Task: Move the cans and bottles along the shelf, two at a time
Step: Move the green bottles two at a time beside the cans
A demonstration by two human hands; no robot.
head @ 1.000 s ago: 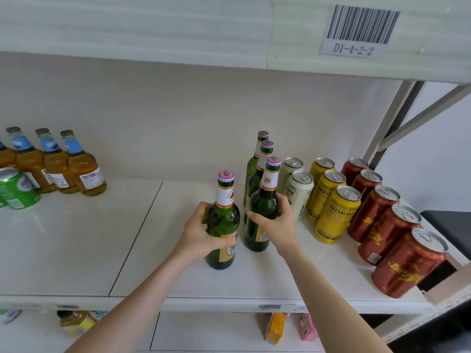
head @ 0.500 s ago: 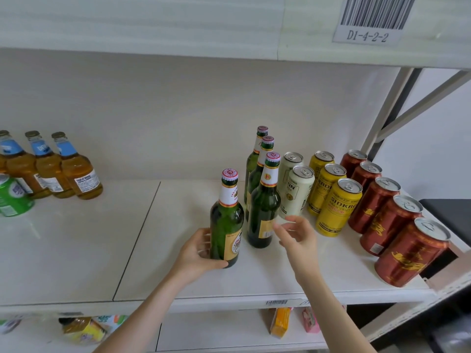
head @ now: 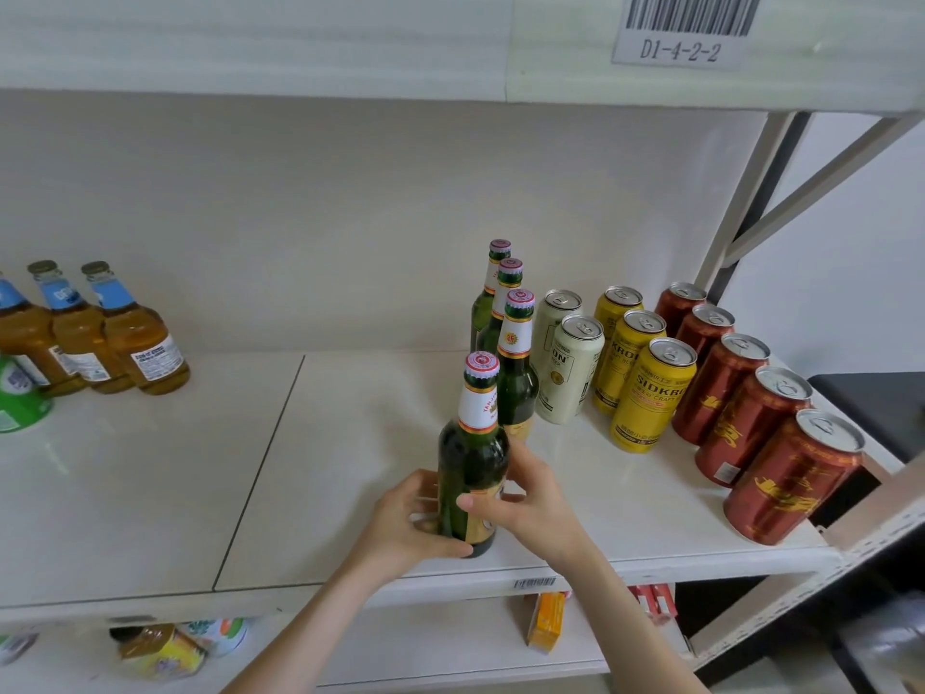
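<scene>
"Two hands in the picture, so what are they doing?"

"Both hold one green bottle (head: 473, 458), low and just right of centre. The left hand (head: 408, 523) wraps its lower body from the left, with the thumb under near the base. The right hand (head: 533, 508) wraps it from the right, with the thumb lying across its front."

"Is it standing on the shelf?"

"It is upright, with its base at the front edge of the white shelf (head: 350, 443). Whether it touches the surface I cannot tell."

"What else is on that shelf?"

"Right behind the held bottle, three more green bottles (head: 516, 388) stand in a file running toward the back wall (head: 350, 217). To their right come rows of cans, also front to back: two white cans (head: 570, 373), then three yellow cans (head: 650, 393), then five red cans (head: 741, 433) reaching the lower right of the frame. At the left edge — well apart from the hands — stand amber bottles (head: 142, 343) with blue neck labels, and a green can (head: 20, 398) partly cut off by the frame."

"Anything above?"

"The upper shelf (head: 250, 42) carries on its front edge a barcode label (head: 685, 27) reading D1-4-2-2, in the upper right."
</scene>
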